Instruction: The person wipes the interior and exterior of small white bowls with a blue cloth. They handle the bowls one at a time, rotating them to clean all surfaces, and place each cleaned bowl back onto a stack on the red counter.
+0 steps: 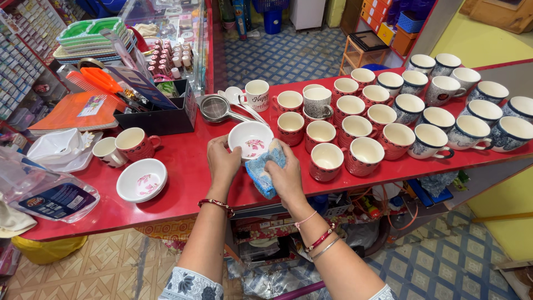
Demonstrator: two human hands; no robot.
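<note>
My left hand (222, 163) grips the near left rim of a small white bowl with a pink flower inside (251, 139), held just over the red counter (183, 183). My right hand (286, 178) presses a blue cloth (265, 169) against the bowl's right rim. Both wrists wear bangles.
Several red and blue-patterned mugs (366, 155) stand in rows to the right. Stacked white bowls (141, 179), a red mug (135, 143) and a white cup (106, 151) sit at left. A black box (161, 119), metal strainers (215, 108) and plastic bags (44, 191) lie behind and left.
</note>
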